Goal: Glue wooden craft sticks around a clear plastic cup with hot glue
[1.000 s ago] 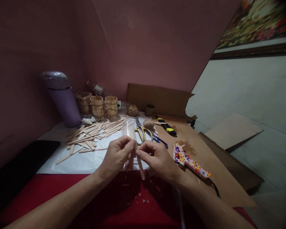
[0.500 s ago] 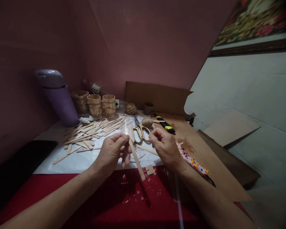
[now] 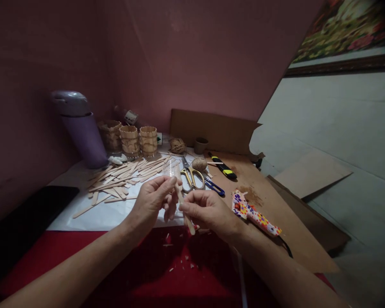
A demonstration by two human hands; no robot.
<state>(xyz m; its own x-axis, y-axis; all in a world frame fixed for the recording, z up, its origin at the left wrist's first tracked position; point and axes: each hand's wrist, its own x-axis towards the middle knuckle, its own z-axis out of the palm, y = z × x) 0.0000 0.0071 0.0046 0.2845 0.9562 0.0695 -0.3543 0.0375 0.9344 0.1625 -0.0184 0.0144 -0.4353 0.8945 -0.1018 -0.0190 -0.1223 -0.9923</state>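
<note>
My left hand (image 3: 155, 196) pinches a wooden craft stick (image 3: 188, 224) between thumb and fingers, its lower end slanting toward me. My right hand (image 3: 208, 211) is closed, with thumb and fingertips pressed together at the stick's middle. Whether a tiny scrap is also between those fingertips is hidden. Just beyond the hands lie gold-handled scissors (image 3: 192, 179) and a clear ridged strip (image 3: 171, 167). A blue-handled cutter (image 3: 215, 187) rests past my right hand. To the left is a loose pile of craft sticks (image 3: 122, 177) on white paper (image 3: 62, 218).
Stick-covered cups (image 3: 148, 142) and a purple flask (image 3: 85, 139) stand at back left. Twine balls (image 3: 199, 164), a small pot (image 3: 200, 145) and a black-yellow utility knife (image 3: 223, 166) lie behind. A flowered glue gun (image 3: 253, 211) rests on cardboard (image 3: 295, 239). Wood shavings litter the red cloth (image 3: 141, 273).
My right hand has moved left and down, from beside the scissors onto the craft stick. That uncovers the blue cutter and more of the glue gun. My left hand keeps its pinch.
</note>
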